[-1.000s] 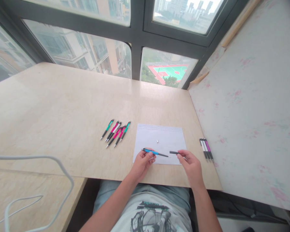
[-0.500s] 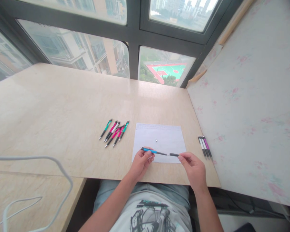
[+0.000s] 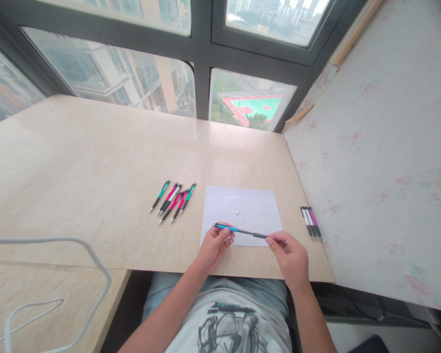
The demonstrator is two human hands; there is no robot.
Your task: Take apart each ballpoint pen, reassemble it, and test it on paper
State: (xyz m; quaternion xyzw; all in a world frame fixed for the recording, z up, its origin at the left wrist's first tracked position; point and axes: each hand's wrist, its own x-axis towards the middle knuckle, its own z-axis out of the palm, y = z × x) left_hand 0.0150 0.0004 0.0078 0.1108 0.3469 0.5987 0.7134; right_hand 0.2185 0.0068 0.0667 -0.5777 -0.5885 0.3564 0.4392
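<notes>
My left hand (image 3: 216,244) pinches the blue barrel of a ballpoint pen (image 3: 228,227), its clip end pointing left. A thin dark shaft runs out of the barrel to the right. Between the thumb and fingertips of my right hand (image 3: 288,252) is a black rubber pen grip (image 3: 259,235), which meets the tip of that shaft. Both hands are just above a sheet of white paper (image 3: 253,206) with faint writing along its top edge. On the paper lies a small silver pen tip (image 3: 237,212).
Several pens (image 3: 174,202) with green, pink and white barrels lie left of the paper. White and purple pens (image 3: 310,222) lie by the wallpapered wall (image 3: 375,171) on the right. A white cable (image 3: 77,241) loops across the lower left. Windows stand behind the table (image 3: 95,171).
My right hand has moved left, bringing the black grip onto the end of the pen's shaft and closing the gap between them. My left hand has hardly moved.
</notes>
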